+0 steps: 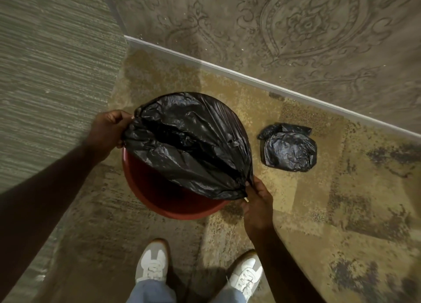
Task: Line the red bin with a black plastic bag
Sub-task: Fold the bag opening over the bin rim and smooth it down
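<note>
While the bin (159, 188) stands on the carpet (319, 200), the left hand (107, 129) and right hand (256, 200) each pinch the bag (189, 143), stretched across its far rim.

No readable text, labels, brands or numbers (patterned surfaces only)

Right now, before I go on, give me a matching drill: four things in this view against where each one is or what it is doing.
Things:
1. bag
2. bin
3. folded bags
4. left hand

States:
A. lying on the carpet to the right of the bin
B. pinching the bag's edge at the bin's far left rim
C. stretched over the far part of the rim
D. near part of its mouth uncovered

Pairs: 1-C, 2-D, 3-A, 4-B
</note>
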Available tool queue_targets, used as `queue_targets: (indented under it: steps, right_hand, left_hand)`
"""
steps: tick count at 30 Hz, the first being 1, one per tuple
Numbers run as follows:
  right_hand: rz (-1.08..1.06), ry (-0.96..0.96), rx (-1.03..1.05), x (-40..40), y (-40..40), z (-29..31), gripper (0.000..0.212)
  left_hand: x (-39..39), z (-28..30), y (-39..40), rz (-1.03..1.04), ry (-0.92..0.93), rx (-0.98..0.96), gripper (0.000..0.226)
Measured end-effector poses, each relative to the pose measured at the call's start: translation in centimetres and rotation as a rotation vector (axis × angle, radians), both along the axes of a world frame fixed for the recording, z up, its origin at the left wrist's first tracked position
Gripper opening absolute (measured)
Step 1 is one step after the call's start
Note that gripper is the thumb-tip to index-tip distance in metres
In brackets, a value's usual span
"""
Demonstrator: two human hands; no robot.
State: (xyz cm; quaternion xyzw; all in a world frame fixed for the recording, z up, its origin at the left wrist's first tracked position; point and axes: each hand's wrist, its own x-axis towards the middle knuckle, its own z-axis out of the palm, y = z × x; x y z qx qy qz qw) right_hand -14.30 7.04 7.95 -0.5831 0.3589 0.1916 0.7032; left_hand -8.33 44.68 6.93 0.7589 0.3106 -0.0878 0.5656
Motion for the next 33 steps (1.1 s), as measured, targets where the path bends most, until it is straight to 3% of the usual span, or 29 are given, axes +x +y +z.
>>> queue_targets:
  steps: [3,5,9,13,17,19,22,24,29,33]
  right_hand:
    - [0.014,0.033,0.009,-0.5,0.1,-0.1,0.029]
    - [-0.014,0.054,0.014,-0.8,0.3,-0.1,0.025]
    - [-0.106,0.095,-0.005,-0.6,1.1,-0.2,0.019]
    - [-0.091,0.087,0.0,1.0,2.0,-0.3,0.02]
    - [-0.042,0.056,-0.017,2.1,2.7,-0.3,0.035]
    - [-0.02,0.061,-0.028,2.2,2.7,-0.2,0.039]
    - [0.009,0.07,-0.064,1.7,2.4,-0.3,0.03]
    - [0.035,0.058,-0.102,1.3,2.4,-0.2,0.022]
    - [0.066,0.033,-0.16,0.6,2.8,-0.1,0.02]
    - [0.052,0.048,-0.145,0.5,2.9,0.0,0.023]
  left_hand:
    - [-1.0,0.2,0.1,-0.191,-0.057,0.178,0.005]
    - [-1.8,0.1,0.3,-0.298,-0.086,0.291,0.01]
    - [-3.1,-0.1,0.2,-0.293,-0.008,0.329,0.007]
    - [-5.3,0.2,-0.4,-0.179,0.119,0.149,0.016]
    - [-7.1,2.4,-1.3,0.18,0.047,0.299,0.018]
    - [-8.0,4.3,-3.0,0.346,0.032,0.201,0.031]
    - [-9.1,7.1,-7.2,0.363,0.274,-0.145,0.057]
    - [-9.1,7.5,-9.8,0.363,0.356,-0.361,0.057]
    - [-7.4,7.3,-12.6,0.735,0.134,-0.83,0.032]
    - [-9.7,7.0,-12.4,0.736,0.09,-0.865,0.038]
